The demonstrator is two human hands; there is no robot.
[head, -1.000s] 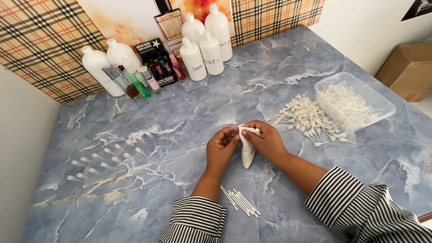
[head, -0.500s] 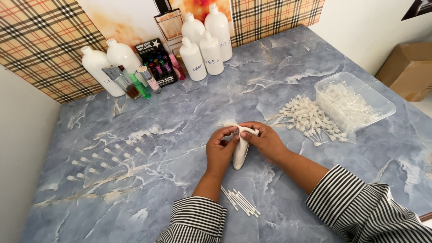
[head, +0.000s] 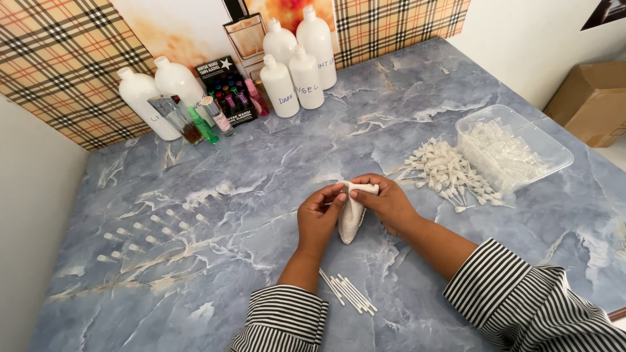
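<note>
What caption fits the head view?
Both hands, left hand and right hand, hold a white cloth above a marbled table.

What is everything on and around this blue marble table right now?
White cloth: one, white, hanging between both hands at mid-table.
Thin sticks: a small bundle, white, near edge below the hands.
Spray tops: a loose pile, white, right of the hands.
Plastic tub: one, clear, far right, filled with small clear pieces.
Small vials: several rows, clear, left side of the table.
Large bottles: six, white, along the back wall.
Box of small coloured bottles: one, black, back centre.
Cardboard box: one, brown, off the table at right.
Table: one, blue-grey marble.
Left hand: holds the cloth; striped sleeve.
Right hand: grips the cloth's top; striped sleeve.
</note>
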